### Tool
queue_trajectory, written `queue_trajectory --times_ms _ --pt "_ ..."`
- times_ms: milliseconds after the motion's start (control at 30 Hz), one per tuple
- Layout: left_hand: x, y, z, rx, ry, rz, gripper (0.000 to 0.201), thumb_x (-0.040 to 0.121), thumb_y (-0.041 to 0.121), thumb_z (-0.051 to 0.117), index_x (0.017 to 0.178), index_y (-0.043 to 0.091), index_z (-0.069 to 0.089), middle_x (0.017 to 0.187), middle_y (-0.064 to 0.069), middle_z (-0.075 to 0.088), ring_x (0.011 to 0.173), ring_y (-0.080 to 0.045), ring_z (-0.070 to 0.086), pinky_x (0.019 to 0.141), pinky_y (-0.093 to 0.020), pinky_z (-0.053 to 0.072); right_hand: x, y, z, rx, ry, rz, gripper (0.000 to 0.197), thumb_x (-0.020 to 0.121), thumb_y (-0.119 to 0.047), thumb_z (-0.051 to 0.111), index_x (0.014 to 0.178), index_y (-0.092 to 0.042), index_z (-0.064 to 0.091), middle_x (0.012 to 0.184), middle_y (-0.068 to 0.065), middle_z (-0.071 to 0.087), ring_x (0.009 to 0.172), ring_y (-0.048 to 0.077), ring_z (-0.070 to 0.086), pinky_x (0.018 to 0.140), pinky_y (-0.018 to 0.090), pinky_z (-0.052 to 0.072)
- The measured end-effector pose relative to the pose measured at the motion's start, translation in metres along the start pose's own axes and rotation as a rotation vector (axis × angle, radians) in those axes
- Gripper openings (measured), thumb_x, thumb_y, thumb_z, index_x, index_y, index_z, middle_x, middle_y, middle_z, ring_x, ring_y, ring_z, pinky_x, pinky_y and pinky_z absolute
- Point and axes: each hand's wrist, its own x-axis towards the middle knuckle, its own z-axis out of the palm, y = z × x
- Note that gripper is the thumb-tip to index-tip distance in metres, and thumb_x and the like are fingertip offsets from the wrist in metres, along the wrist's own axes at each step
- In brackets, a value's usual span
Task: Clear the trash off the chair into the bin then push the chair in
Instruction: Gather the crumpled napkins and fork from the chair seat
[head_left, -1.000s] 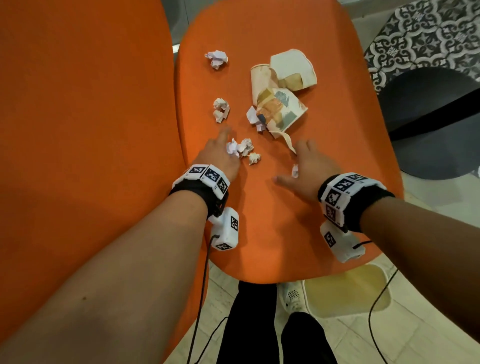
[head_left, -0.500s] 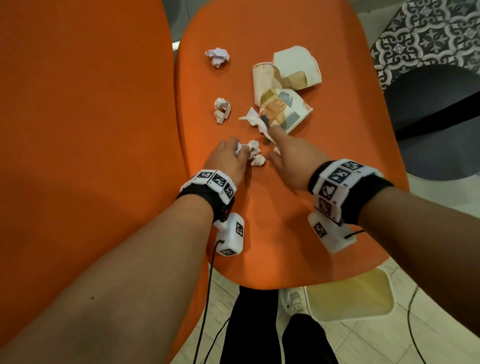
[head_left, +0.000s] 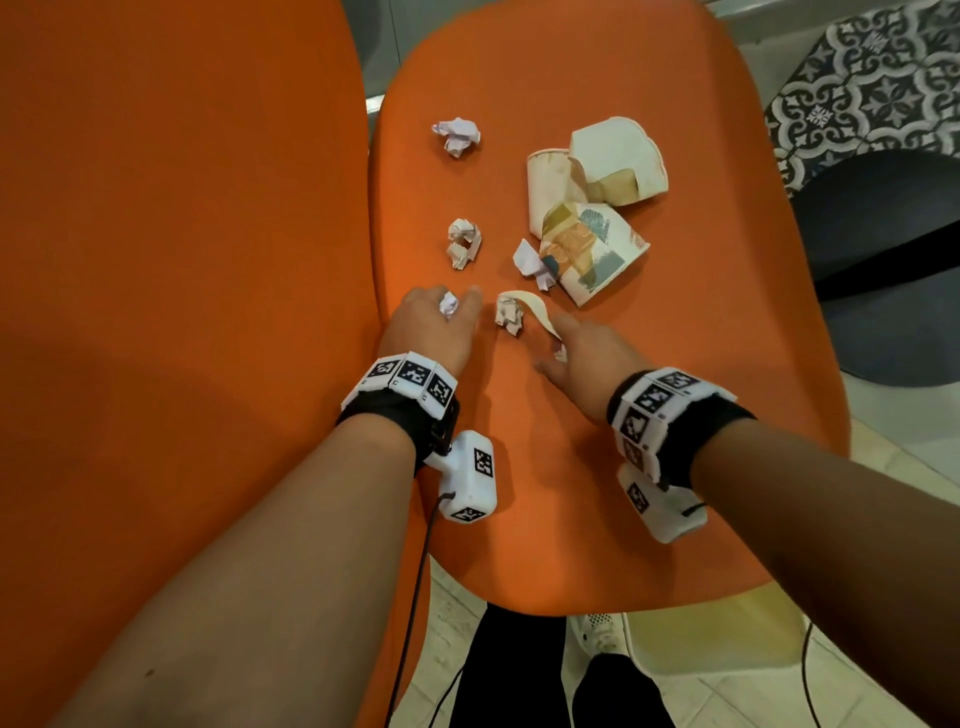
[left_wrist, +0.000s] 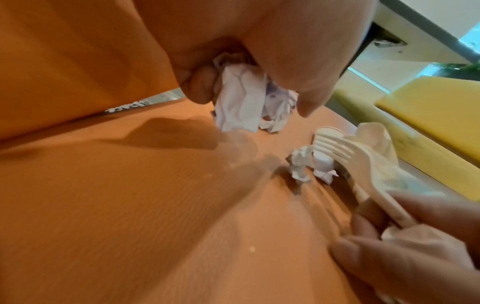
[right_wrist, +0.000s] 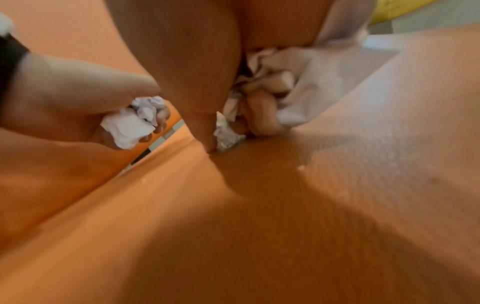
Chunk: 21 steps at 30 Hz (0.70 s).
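Observation:
Trash lies on the orange chair seat (head_left: 597, 467). My left hand (head_left: 441, 317) pinches a crumpled paper ball (head_left: 448, 304) (left_wrist: 241, 102) near the seat's left edge. My right hand (head_left: 571, 340) (right_wrist: 207, 86) rests low on the seat, its fingers curled round a white plastic fork (left_wrist: 345, 156) (head_left: 537, 312) and crumpled paper (right_wrist: 275, 82). Another paper ball (head_left: 509, 314) sits loose between the two hands. Farther back lie two more paper balls (head_left: 462, 243) (head_left: 457, 136), a crushed patterned cup (head_left: 589, 249) and a torn cream cup (head_left: 602, 166).
A pale yellow bin (head_left: 727, 634) stands on the floor under the seat's near right edge. A second orange chair (head_left: 182, 260) fills the left. A dark round seat (head_left: 893, 249) is at the right. My legs and shoe (head_left: 597, 634) are below the seat's front.
My right hand has drawn back from the cups toward me, bringing the fork with it. My left hand has picked one paper ball out of the small cluster.

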Motion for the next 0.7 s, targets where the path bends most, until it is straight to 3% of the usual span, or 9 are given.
queue_trajectory --times_ms 33,100,167,267,367,467,567,633,700 --pt "0.003 0.004 -0.001 0.057 -0.009 0.044 0.053 0.089 0.057 0.044 0.106 0.010 0.062 0.119 -0.013 0.062 0.102 -0.032 0.058 0.077 -0.030 0.034 -0.003 0.003 -0.001 0.029 -0.009 0.020 0.033 0.090 -0.024 0.056 0.119 -0.013 0.046 0.098 0.010 0.060 0.088 0.027 0.058 0.070 0.031 0.038" --pt "0.008 0.009 0.002 0.153 -0.051 0.142 0.064 0.086 0.065 0.042 0.119 0.012 0.053 0.120 -0.013 0.060 0.109 -0.033 0.057 0.078 -0.034 0.039 -0.007 0.006 -0.010 0.101 0.013 0.043 0.027 0.086 -0.018 0.055 0.112 -0.011 0.048 0.084 0.003 0.055 0.085 0.029 0.059 0.063 0.029 0.038" --pt "0.011 0.011 0.007 0.192 -0.122 0.214 0.056 0.083 0.067 0.044 0.117 0.023 0.049 0.116 -0.008 0.061 0.104 -0.031 0.059 0.078 -0.037 0.046 -0.008 0.006 -0.026 0.160 0.116 0.021 0.017 0.083 -0.017 0.055 0.098 -0.015 0.047 0.072 -0.004 0.049 0.071 0.023 0.054 0.052 0.026 0.032" --pt "0.012 0.012 0.020 0.267 -0.252 0.265 0.047 0.083 0.060 0.051 0.120 0.032 0.044 0.119 -0.004 0.058 0.100 -0.028 0.059 0.076 -0.038 0.048 -0.002 0.001 -0.052 0.157 0.249 -0.017 0.015 0.085 -0.019 0.055 0.088 -0.016 0.041 0.067 -0.010 0.042 0.057 0.007 0.041 0.048 0.022 0.025" --pt "0.008 0.012 0.029 0.341 -0.251 0.277 0.035 0.089 0.047 0.051 0.118 0.028 0.046 0.112 -0.008 0.053 0.094 -0.032 0.058 0.071 -0.038 0.047 0.003 -0.001 -0.064 0.146 0.282 -0.010 0.016 0.088 -0.023 0.055 0.092 -0.013 0.043 0.070 -0.007 0.043 0.059 0.012 0.040 0.047 0.022 0.023" --pt "0.003 0.019 0.024 0.085 -0.145 0.236 0.026 0.087 0.037 0.054 0.106 0.019 0.054 0.106 -0.012 0.059 0.090 -0.032 0.058 0.072 -0.036 0.046 -0.006 0.002 -0.060 0.137 0.261 -0.013 0.015 0.088 -0.022 0.055 0.089 -0.014 0.042 0.073 -0.004 0.045 0.061 0.014 0.041 0.048 0.020 0.022" --pt "-0.014 0.040 0.013 -0.144 -0.029 0.281 0.016 0.086 0.034 0.057 0.094 0.020 0.056 0.095 -0.006 0.065 0.084 -0.025 0.060 0.066 -0.029 0.042 -0.028 0.010 -0.053 0.200 0.292 -0.043 0.013 0.086 -0.021 0.056 0.090 -0.014 0.046 0.087 0.002 0.050 0.072 0.019 0.047 0.053 0.021 0.029" --pt "-0.038 0.058 0.012 -0.249 -0.017 0.331 0.014 0.086 0.033 0.058 0.091 0.021 0.056 0.092 -0.002 0.066 0.082 -0.020 0.060 0.065 -0.027 0.042 -0.052 0.017 -0.051 0.226 0.328 -0.032 0.013 0.085 -0.018 0.056 0.088 -0.016 0.044 0.082 -0.001 0.047 0.066 0.013 0.042 0.052 0.014 0.027" --pt "-0.070 0.071 0.019 -0.322 -0.034 0.365 0.016 0.085 0.033 0.058 0.094 0.019 0.058 0.090 -0.001 0.066 0.081 -0.019 0.060 0.068 -0.028 0.045 -0.084 0.030 -0.046 0.229 0.360 -0.003 0.013 0.084 -0.018 0.058 0.088 -0.015 0.046 0.081 0.000 0.048 0.064 0.013 0.040 0.051 0.015 0.025"
